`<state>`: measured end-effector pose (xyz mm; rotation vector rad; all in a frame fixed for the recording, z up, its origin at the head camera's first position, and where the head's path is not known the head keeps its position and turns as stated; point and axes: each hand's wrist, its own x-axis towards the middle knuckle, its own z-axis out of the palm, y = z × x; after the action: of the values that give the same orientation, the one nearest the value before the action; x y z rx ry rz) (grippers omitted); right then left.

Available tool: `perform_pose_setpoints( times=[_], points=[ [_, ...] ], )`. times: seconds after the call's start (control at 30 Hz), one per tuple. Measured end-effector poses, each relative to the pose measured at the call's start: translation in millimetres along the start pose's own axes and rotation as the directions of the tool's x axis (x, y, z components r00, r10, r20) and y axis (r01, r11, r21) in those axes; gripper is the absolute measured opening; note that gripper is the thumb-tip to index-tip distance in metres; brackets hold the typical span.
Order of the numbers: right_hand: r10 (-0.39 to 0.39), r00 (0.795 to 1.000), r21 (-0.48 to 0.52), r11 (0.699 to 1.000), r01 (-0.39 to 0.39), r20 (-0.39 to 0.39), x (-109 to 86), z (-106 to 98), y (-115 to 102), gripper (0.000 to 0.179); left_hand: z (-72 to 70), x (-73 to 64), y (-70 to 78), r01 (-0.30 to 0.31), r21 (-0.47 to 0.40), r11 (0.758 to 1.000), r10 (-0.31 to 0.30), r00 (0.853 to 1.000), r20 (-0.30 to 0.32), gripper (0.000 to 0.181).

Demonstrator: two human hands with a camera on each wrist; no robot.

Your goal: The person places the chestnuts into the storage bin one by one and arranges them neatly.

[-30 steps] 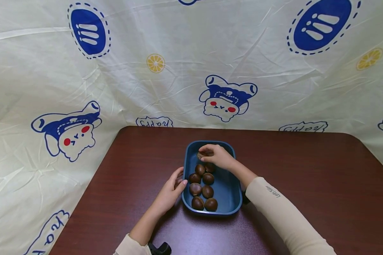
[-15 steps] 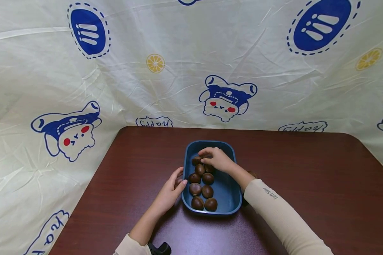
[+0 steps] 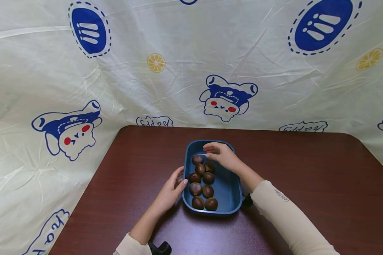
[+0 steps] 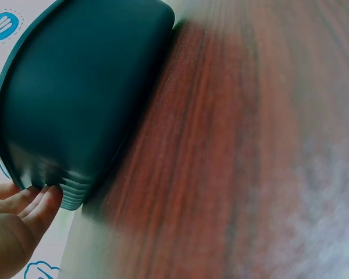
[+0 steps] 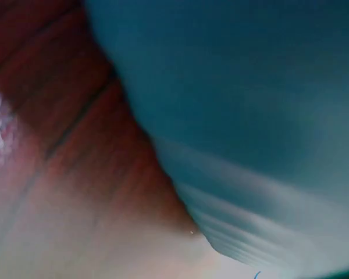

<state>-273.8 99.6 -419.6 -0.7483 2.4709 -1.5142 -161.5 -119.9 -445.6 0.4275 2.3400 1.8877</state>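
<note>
In the head view, a blue rectangular tray (image 3: pixel 229 191) stands on the table. Glossy brown chestnuts (image 3: pixel 208 177), several of them, lie in two uneven rows along its left half. The farthest chestnut (image 3: pixel 197 159) lies near the left wall. My left hand (image 3: pixel 168 193) rests against the tray's left side, thumb at the rim; the left wrist view shows its fingers (image 4: pixel 43 212) touching the outer wall. Over the far right part of the tray is my right hand (image 3: pixel 221 156), fingers loosely bent, nothing visible between them. The right wrist view shows the tray's outer wall (image 5: pixel 221 116), blurred.
The dark reddish-brown table (image 3: pixel 290 170) reaches back to a pale printed cloth (image 3: pixel 178 92) hanging behind it. A black wrist-worn piece (image 3: pixel 160 248) sits at the left cuff, and another black piece (image 3: pixel 247 200) shows beside the tray under the right sleeve.
My right hand had its fingers on a chestnut at the tray's far end, set it down at the left, then let go and drew back to the right. The left hand stayed.
</note>
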Motion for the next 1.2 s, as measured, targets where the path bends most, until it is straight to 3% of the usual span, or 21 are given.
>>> perform_pose_setpoints(
  times=[0.4, 0.73, 0.9, 1.13, 1.2],
  points=[
    [-0.039, 0.998, 0.093, 0.995, 0.043, -0.049, -24.0, -28, -6, 0.040, 0.7, 1.7, -4.2, -0.012, 0.012, 1.000, 0.012, 1.000, 0.005, 0.048],
    [0.021, 0.994, 0.067, 0.998, -0.014, -0.109, -60.8, -55, 6, 0.042, 0.0, 0.9, -2.4, -0.015, 0.016, 1.000, 0.015, 1.000, 0.002, 0.049],
    [0.057, 0.990, 0.016, 0.998, -0.055, -0.131, -78.9, -66, 18, 0.040, -0.6, 0.6, -2.7, -0.026, 0.024, 0.999, 0.026, 1.000, 0.005, 0.049],
    [0.071, 0.993, -0.141, 0.986, -0.084, -0.096, -100.4, -73, 37, 0.037, -0.2, -6.9, 25.2, -0.002, -0.012, 1.000, 0.003, 1.000, 0.017, 0.047],
    [0.077, 0.995, -0.189, 0.978, -0.089, -0.071, -105.1, -74, 42, 0.037, -0.2, -6.4, 22.7, -0.003, -0.009, 1.000, 0.004, 1.000, 0.017, 0.047]
  ],
)
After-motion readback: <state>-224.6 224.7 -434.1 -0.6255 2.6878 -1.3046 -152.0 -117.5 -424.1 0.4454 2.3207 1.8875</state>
